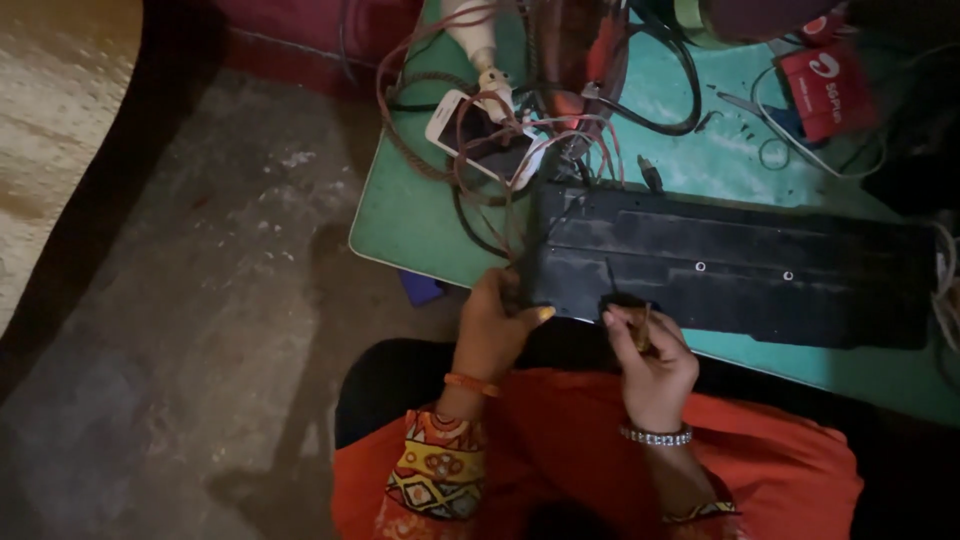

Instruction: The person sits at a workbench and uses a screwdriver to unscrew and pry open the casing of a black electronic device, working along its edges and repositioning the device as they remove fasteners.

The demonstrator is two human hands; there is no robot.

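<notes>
Both hands (pixel 490 335) (pixel 650 365) grip, apparently, the black keyboard (pixel 730 265).

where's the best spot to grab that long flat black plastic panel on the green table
Probably the long black plastic panel is best pinched along its near long edge, from the person's side: that edge overhangs the green table, where the left hand already grips its corner. Tangled wires crowd the far-left end.

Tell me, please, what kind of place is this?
Probably a small electronics repair spot. A long black plastic panel lies on a green table, beside tangled red and black wires and a white smartphone.
</notes>
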